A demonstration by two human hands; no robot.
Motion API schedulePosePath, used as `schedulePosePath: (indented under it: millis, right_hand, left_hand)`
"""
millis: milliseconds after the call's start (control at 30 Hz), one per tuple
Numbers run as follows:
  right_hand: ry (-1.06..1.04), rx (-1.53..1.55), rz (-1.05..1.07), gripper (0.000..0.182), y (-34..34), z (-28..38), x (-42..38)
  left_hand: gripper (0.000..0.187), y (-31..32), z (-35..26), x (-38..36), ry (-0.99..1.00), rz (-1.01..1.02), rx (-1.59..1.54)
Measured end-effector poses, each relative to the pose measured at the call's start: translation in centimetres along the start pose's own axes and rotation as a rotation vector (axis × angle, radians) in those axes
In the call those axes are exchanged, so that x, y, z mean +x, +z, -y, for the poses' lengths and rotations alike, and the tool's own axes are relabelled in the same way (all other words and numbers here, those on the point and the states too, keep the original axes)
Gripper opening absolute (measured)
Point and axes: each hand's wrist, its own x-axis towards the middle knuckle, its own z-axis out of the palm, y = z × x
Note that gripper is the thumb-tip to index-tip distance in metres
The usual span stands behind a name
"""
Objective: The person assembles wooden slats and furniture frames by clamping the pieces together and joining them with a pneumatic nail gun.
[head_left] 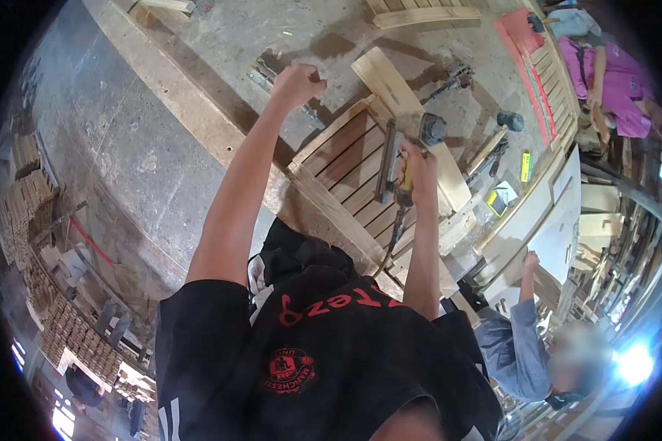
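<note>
My right hand (417, 175) is wrapped round the handle of a nail gun (390, 163), with a hose hanging from its lower end. The tool is above a slatted wooden panel (349, 173). My left hand (298, 87) is raised to the left of the panel, its fingers curled; whether anything small is inside them cannot be made out. A wide board (401, 88) lies at the panel's upper right, partly hidden behind the tool.
A long beam (191, 99) runs diagonally at the left. A mallet (509, 121), a yellow box (526, 167) and another tool (460, 76) lie to the right. One person in grey (511, 345) is at the lower right, another in pink (625, 88) at the upper right.
</note>
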Motion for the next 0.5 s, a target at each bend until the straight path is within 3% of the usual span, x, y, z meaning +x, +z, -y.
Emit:
schedulePosePath:
  millis: [300,500]
  right_hand:
    - [0.102,0.164,-0.069,0.023,-3.0,-2.9,-2.3]
    - [0.061,0.085,-0.067,0.028,-2.8,-4.1,-1.7]
  left_hand:
    - [0.032,0.6,0.6,0.2,0.020,-0.007,-0.023]
    - [0.031,1.1,1.0,0.4,0.085,-0.099,-0.017]
